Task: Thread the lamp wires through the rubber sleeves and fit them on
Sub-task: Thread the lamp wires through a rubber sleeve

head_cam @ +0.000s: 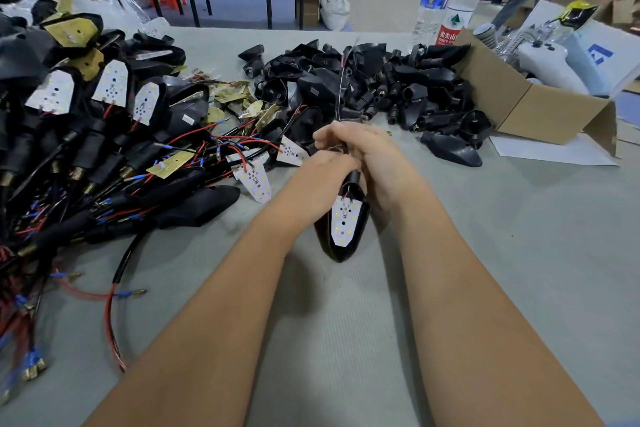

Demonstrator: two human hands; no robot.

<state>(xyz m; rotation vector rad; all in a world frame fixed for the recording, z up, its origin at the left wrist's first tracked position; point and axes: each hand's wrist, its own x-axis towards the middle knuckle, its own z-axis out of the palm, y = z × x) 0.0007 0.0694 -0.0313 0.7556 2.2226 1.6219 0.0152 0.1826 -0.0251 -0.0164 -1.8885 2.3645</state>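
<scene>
We work at a grey cloth-covered table [485, 253]. On our left lies a big heap of wired black lamps with white LED boards [86, 135]; farther back, a pile of loose black rubber sleeves [381, 80] beside an open brown cardboard box [540, 107]. Two clear plastic water bottles [446, 0] stand behind. At the centre our left hand [322, 180] and right hand [374, 156] both curl round the neck of one black pointed lamp housing [346, 222] — its board faces up — while thin lamp wires [341, 90] rise from our grip.
</scene>
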